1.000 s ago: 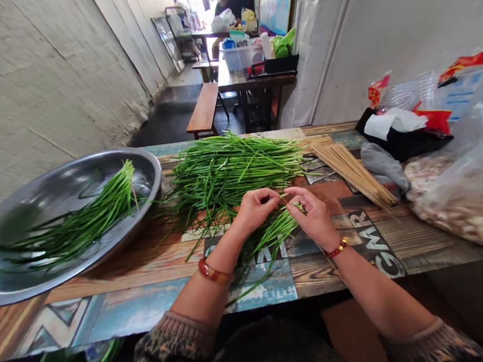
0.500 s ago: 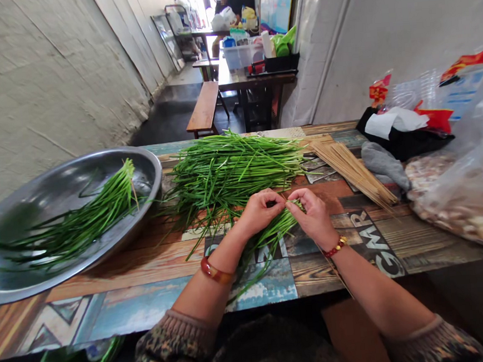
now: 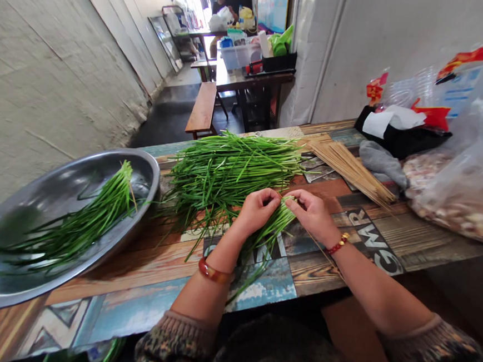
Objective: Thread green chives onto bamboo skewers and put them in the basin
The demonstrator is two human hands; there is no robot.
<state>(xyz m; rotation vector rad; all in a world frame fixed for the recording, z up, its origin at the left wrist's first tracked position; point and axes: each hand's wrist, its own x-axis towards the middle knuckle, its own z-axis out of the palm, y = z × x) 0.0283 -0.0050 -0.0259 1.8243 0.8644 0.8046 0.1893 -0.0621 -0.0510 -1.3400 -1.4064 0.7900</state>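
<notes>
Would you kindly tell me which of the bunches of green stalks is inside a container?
The leftmost bunch, lying in the metal basin; the large pile and the small bunch by the left hand and right hand are outside it.

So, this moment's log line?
left hand: at small green bunch; right hand: at its pale ends, thin stick near wrist; larger pile: beyond hands; basin: left, holding another bunch

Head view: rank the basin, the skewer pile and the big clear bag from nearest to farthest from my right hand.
1. Skewer pile: nearest, just beyond your right hand and to its right.
2. Big clear bag: farther out on the right.
3. Basin: farthest, over on the left, past your left hand.
</notes>
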